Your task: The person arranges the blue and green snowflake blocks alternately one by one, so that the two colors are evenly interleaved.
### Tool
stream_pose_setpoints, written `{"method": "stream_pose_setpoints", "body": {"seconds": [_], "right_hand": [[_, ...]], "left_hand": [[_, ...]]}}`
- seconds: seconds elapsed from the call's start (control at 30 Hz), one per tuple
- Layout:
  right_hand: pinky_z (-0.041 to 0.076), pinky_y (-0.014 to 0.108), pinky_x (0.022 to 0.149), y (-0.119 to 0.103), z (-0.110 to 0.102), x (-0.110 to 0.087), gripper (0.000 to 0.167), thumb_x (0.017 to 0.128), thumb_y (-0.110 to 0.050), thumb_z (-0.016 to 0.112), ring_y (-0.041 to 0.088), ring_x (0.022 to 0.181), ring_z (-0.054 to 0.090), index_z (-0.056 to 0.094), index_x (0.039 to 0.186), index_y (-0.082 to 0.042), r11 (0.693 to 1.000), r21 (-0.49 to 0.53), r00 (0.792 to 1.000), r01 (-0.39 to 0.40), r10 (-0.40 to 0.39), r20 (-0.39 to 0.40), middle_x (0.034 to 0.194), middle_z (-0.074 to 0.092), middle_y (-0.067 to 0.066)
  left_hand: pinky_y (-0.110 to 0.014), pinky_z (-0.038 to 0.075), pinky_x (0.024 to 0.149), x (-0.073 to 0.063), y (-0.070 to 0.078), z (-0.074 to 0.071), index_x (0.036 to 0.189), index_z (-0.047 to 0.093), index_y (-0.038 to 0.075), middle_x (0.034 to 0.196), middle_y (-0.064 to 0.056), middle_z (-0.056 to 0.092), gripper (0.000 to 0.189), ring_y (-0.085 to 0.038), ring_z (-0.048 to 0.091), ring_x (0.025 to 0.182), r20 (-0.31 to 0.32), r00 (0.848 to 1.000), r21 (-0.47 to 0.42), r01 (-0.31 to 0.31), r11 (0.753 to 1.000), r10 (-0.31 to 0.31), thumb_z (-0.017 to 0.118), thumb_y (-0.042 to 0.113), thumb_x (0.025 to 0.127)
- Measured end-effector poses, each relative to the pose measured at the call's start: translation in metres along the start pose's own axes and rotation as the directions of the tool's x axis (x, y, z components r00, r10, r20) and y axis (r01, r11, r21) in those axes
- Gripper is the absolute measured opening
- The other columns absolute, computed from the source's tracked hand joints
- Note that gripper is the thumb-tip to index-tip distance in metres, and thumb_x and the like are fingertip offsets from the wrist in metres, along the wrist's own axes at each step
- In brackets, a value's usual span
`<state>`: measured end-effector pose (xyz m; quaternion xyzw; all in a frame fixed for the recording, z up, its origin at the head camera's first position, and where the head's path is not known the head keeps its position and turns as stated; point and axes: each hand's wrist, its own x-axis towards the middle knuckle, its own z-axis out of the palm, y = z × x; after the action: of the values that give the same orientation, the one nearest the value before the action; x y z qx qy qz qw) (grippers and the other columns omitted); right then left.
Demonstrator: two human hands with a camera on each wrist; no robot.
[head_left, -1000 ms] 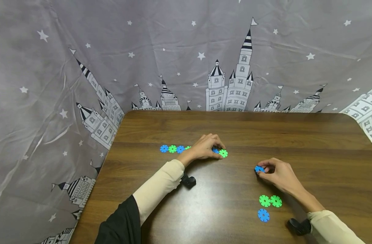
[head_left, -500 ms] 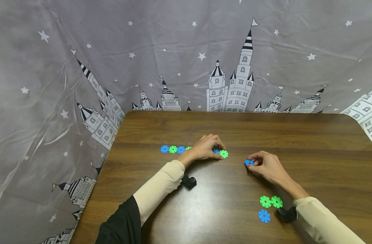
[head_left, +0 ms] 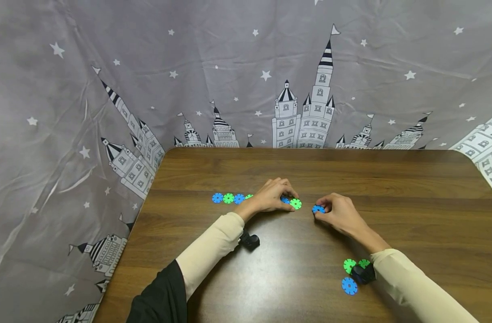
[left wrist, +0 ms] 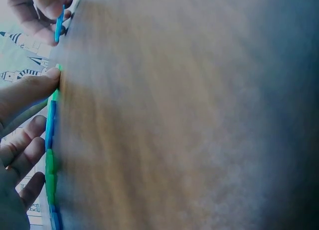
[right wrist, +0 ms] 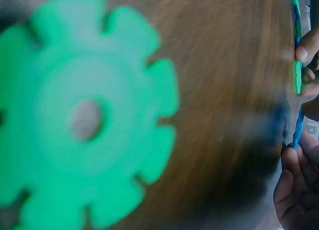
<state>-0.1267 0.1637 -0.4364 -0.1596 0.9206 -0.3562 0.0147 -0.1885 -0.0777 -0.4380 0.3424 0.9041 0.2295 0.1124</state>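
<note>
A row of blue and green notched plastic discs (head_left: 228, 198) lies on the table, its middle hidden under my left hand (head_left: 267, 195). The thumb and a finger of that hand pinch the green notched disc (head_left: 296, 204) at the row's right end. Just to the right, my right hand (head_left: 342, 216) pinches a blue notched disc (head_left: 318, 209) between thumb and fingers. A small gap parts this blue disc from the green one. In the left wrist view the held blue disc (left wrist: 59, 26) appears edge-on, beyond the left thumb (left wrist: 47, 80).
Near the right forearm lie loose discs: a green one (head_left: 349, 266), another green one (head_left: 364, 263) partly covered by the black wrist camera (head_left: 363, 273), and a blue one (head_left: 349, 286). A grey castle-print cloth (head_left: 213, 54) hangs behind the wooden table (head_left: 431, 188).
My right hand has moved left and away from me with the blue notched disc, closer to the row's green end. The left hand has stayed in place.
</note>
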Motion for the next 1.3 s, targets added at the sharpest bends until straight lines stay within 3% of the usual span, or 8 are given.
{"method": "stream_pose_setpoints", "body": {"seconds": [0.17, 0.43, 0.83, 1.1, 1.3], "right_hand": [[0.048, 0.03, 0.067, -0.004, 0.005, 0.009, 0.025, 0.076, -0.013, 0.076, 0.016, 0.075, 0.059, 0.073, 0.097, 0.001, 0.999, -0.034, 1.0, -0.005, 0.005, 0.008, 0.085, 0.063, 0.006], [0.05, 0.035, 0.068, -0.009, 0.011, 0.018, 0.027, 0.072, -0.011, 0.075, 0.019, 0.076, 0.059, 0.071, 0.096, 0.001, 0.993, -0.101, 0.998, 0.055, -0.054, 0.011, 0.086, 0.06, 0.007], [0.051, 0.038, 0.069, -0.018, 0.016, 0.021, 0.028, 0.074, -0.011, 0.077, 0.02, 0.078, 0.059, 0.071, 0.098, 0.002, 0.993, -0.107, 0.999, 0.044, -0.041, 0.026, 0.09, 0.06, 0.008], [0.052, 0.038, 0.071, -0.018, 0.018, 0.02, 0.029, 0.075, -0.01, 0.076, 0.02, 0.079, 0.06, 0.071, 0.101, 0.003, 0.994, -0.098, 0.998, 0.049, -0.047, 0.031, 0.092, 0.061, 0.009], [0.05, 0.033, 0.071, -0.016, 0.01, 0.021, 0.031, 0.076, -0.011, 0.078, 0.021, 0.081, 0.061, 0.071, 0.103, 0.002, 1.0, 0.001, 1.0, -0.01, 0.01, -0.01, 0.094, 0.063, 0.011]], "left_hand": [[-0.03, 0.034, 0.089, 0.0, 0.0, 0.0, 0.114, 0.073, 0.023, 0.105, 0.006, 0.059, 0.04, -0.012, 0.049, 0.099, 0.005, 1.0, 0.006, 0.007, 1.0, -0.007, 0.082, 0.038, 0.079], [-0.029, 0.034, 0.089, 0.0, 0.003, -0.001, 0.115, 0.073, 0.023, 0.106, 0.005, 0.06, 0.04, -0.012, 0.049, 0.099, 0.009, 1.0, 0.016, 0.015, 1.0, -0.015, 0.082, 0.038, 0.079], [-0.03, 0.034, 0.09, -0.001, 0.003, -0.001, 0.115, 0.072, 0.022, 0.106, 0.005, 0.059, 0.04, -0.013, 0.049, 0.1, 0.014, 1.0, 0.016, 0.021, 1.0, -0.021, 0.081, 0.038, 0.08], [-0.03, 0.034, 0.093, -0.002, 0.003, -0.001, 0.116, 0.072, 0.022, 0.108, 0.005, 0.059, 0.04, -0.012, 0.049, 0.101, 0.014, 1.0, 0.015, 0.028, 0.999, -0.028, 0.081, 0.037, 0.08], [-0.029, 0.034, 0.09, -0.002, 0.003, -0.001, 0.116, 0.072, 0.022, 0.106, 0.006, 0.059, 0.04, -0.012, 0.049, 0.099, 0.004, 1.0, 0.011, 0.02, 1.0, -0.02, 0.081, 0.037, 0.079]]}}
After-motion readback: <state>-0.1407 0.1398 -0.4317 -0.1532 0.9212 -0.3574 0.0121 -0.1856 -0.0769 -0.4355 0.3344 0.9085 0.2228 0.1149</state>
